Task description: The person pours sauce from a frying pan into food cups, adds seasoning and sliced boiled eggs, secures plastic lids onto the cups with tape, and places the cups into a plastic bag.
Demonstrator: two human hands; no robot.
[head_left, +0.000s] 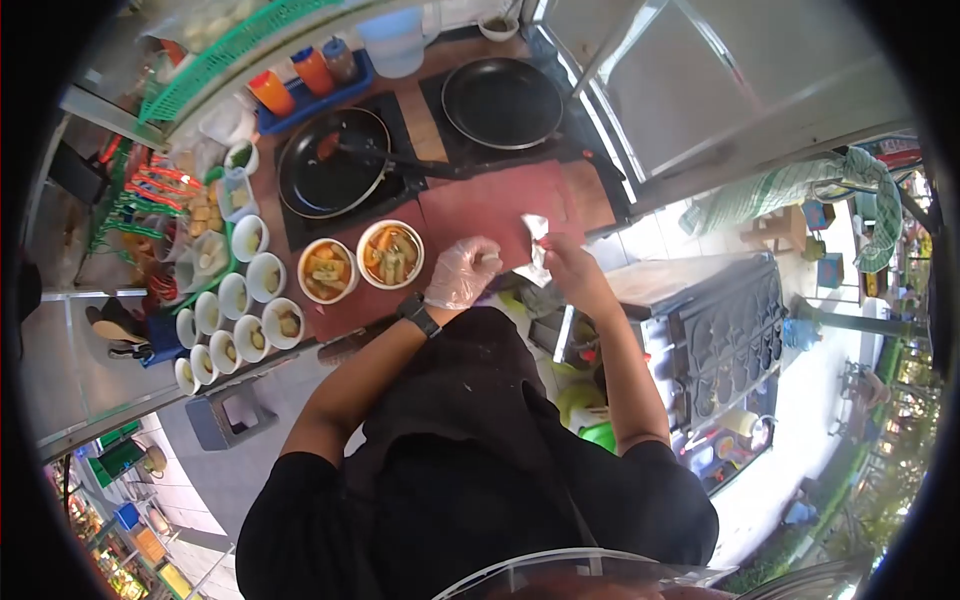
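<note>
My left hand (463,273), in a clear plastic glove with a dark watch at the wrist, has its fingers curled in; whatever they may hold is hidden. Bare and pinched, my right hand (572,270) grips a small white packet (537,248) above the edge of the red mat (480,207). Just left of my gloved hand stands a white bowl of soup with vegetables (391,255). A second soup bowl (327,271) stands beside it.
Behind are a black pan with a ladle (334,162) and an empty black pan (503,103). Several small white cups (251,238) stand at the left. Sauce bottles (312,70) sit in a blue tray (318,104). A metal-topped cart (680,277) is at the right.
</note>
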